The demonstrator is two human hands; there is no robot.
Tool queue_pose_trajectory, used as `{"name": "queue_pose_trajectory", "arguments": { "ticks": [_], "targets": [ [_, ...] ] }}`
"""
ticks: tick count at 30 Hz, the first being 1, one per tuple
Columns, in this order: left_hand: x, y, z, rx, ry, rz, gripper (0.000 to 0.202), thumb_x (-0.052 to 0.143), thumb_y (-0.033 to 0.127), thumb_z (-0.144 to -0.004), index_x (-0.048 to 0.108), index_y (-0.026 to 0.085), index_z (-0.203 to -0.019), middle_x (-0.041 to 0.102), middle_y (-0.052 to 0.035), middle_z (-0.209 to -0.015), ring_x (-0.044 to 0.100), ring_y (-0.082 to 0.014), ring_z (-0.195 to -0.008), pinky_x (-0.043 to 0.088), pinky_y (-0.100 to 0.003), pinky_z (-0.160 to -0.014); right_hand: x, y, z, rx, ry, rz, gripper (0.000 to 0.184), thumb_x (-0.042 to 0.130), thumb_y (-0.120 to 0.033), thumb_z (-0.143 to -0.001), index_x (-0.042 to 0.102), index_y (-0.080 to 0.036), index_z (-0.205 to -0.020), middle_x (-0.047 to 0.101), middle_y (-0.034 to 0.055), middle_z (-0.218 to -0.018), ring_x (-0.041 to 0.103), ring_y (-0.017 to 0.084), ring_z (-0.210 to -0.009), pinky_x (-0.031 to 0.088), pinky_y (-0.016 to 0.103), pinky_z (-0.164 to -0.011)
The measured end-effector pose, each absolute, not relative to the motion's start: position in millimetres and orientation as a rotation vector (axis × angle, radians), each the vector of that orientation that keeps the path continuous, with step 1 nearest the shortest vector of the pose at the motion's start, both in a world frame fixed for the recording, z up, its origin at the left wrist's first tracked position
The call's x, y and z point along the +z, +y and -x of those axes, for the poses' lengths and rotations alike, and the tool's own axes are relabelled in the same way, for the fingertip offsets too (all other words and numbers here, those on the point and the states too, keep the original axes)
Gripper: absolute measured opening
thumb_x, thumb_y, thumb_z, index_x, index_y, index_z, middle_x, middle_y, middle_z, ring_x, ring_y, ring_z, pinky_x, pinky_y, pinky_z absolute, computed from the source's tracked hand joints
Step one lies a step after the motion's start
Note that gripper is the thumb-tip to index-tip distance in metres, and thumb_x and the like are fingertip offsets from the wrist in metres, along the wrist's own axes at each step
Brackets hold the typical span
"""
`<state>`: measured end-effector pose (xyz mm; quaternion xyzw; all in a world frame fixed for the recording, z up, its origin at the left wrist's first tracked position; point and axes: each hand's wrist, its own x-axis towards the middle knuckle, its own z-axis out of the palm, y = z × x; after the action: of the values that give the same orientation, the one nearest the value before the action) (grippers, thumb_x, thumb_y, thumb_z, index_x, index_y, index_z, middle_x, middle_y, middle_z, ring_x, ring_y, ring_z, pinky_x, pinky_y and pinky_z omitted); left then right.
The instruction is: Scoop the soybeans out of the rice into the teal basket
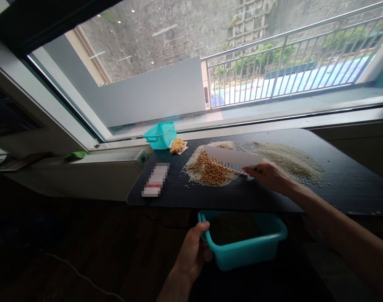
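Note:
My left hand [194,253] grips the left end of a turquoise plastic basin [248,256], thumb over the rim, just below the table's front edge. Dark small grains [235,228] lie inside the basin. Over the table, my right hand [268,176] pinches the near end of a pale, flat comb-like scraper [233,156] with slots along its lower edge. The slotted edge meets a heap of yellow beans [214,172] mixed with white rice [196,161]. To the right of the scraper spreads a second, broad pile of rice [288,161].
A dark table [345,180] stands against the window. On its left are an empty-looking turquoise basket [161,136], yellow crumpled food on paper [178,145] and a blurred-out flat item [156,180]. A radiator [115,157] and green cloth [75,155] are farther left.

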<state>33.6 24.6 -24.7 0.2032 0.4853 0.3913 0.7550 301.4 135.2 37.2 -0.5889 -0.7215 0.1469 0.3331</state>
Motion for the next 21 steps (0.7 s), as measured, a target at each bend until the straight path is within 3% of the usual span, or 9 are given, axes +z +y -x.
{"name": "queue_pose_trajectory", "arguments": {
  "ticks": [16,21],
  "targets": [
    [-20.6,23.1,-36.2,0.840,1.053,-0.436,0.040,0.070,0.045,-0.061,0.040,0.020,-0.052,0.033,0.0090,-0.039,0.033,-0.0048,-0.032,0.019,-0.020,-0.034,32.7,127.9,-302.8,0.380,-1.946,1.559,0.040,0.047,-0.053,-0.078,0.070,-0.020,-0.074,0.066,0.0025,-0.064,0.058,0.018,-0.060,0.041,0.027,-0.052],
    [-19.1,23.2,-36.3,0.830,1.043,-0.433,0.040,0.070,0.045,-0.061,0.039,0.020,-0.052,0.032,0.0093,-0.039,0.032,-0.0049,-0.032,0.017,-0.020,-0.035,34.8,132.8,-309.7,0.389,-1.871,1.557,0.041,0.050,-0.057,-0.075,0.070,-0.021,-0.072,0.058,0.0006,-0.055,0.056,0.018,-0.057,0.038,0.028,-0.049]
  ]
}}
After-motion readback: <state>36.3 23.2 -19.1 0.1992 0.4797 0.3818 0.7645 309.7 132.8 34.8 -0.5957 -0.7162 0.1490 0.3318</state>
